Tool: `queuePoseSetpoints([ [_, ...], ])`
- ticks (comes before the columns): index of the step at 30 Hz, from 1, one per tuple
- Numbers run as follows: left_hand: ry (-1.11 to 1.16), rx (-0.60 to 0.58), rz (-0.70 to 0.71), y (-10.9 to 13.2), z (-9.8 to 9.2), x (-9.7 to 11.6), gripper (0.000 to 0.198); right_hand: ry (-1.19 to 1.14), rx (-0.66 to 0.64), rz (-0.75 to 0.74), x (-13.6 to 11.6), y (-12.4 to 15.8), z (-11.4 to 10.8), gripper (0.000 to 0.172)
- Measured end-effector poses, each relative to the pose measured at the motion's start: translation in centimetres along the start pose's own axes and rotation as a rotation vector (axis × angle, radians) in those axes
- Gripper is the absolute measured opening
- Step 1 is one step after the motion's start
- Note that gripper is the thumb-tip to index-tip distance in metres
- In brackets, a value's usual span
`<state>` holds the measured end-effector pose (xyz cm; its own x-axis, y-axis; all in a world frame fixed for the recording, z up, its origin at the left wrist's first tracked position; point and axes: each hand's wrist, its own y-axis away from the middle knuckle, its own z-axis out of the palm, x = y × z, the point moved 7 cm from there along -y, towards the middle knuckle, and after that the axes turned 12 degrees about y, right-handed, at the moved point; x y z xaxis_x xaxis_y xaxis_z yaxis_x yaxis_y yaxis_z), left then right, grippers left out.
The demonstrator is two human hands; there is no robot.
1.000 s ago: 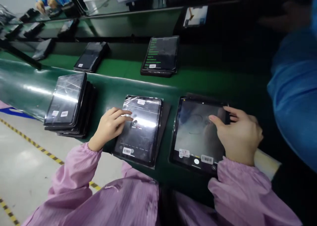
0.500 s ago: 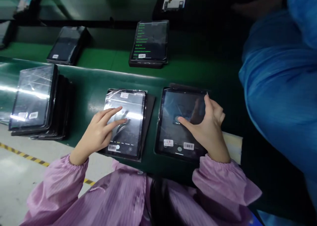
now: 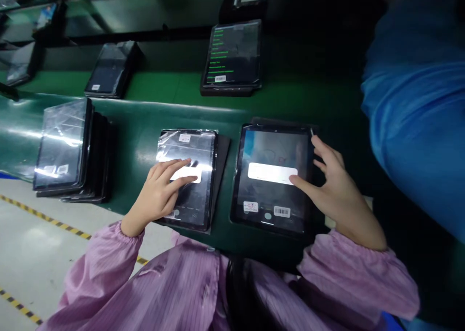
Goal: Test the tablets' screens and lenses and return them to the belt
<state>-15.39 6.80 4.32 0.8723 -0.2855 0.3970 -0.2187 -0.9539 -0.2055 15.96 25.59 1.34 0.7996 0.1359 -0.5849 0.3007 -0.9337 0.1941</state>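
Note:
Two tablets lie side by side in front of me, each showing a white pop-up box. Over the left tablet (image 3: 201, 200), wrapped in clear film, my left hand (image 3: 160, 186) hovers or touches with its fingers stretched out; a fingertip lies at the pop-up's right end. My right hand (image 3: 332, 181) has its thumb at the lower right corner of the pop-up on the right tablet (image 3: 267, 195). Its other fingers reach toward that tablet's upper right edge, spread apart from the thumb. Two small labels sit near the right tablet's bottom.
A stack of film-wrapped tablets (image 3: 63, 147) stands on the left. Beyond the bench edge, another tablet (image 3: 234, 55) shows green text, and a dark tablet stack (image 3: 109, 69) sits farther left. A person's blue sleeve (image 3: 410, 103) is close on the right.
White pop-up boxes have appeared on both tablets. My right hand has shifted right, its thumb moving from the screen's middle to the box's right corner. My left hand's fingers have moved slightly right.

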Motion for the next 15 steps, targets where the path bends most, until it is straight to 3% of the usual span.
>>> queuePoseSetpoints([
  [5,-0.003,-0.094,0.065,0.5,0.9,-0.2,0.047,-0.074,-0.014,-0.119,-0.3,0.4,-0.5,0.096],
  [10,0.069,0.022,0.029,2.5,0.3,-0.1,0.063,-0.021,-0.013,-0.143,-0.7,0.4,-0.6,0.098],
  [15,0.194,0.139,-0.101,6.8,0.7,0.1,0.085,-0.110,0.071,-0.174,-0.6,0.8,-0.5,0.085],
])
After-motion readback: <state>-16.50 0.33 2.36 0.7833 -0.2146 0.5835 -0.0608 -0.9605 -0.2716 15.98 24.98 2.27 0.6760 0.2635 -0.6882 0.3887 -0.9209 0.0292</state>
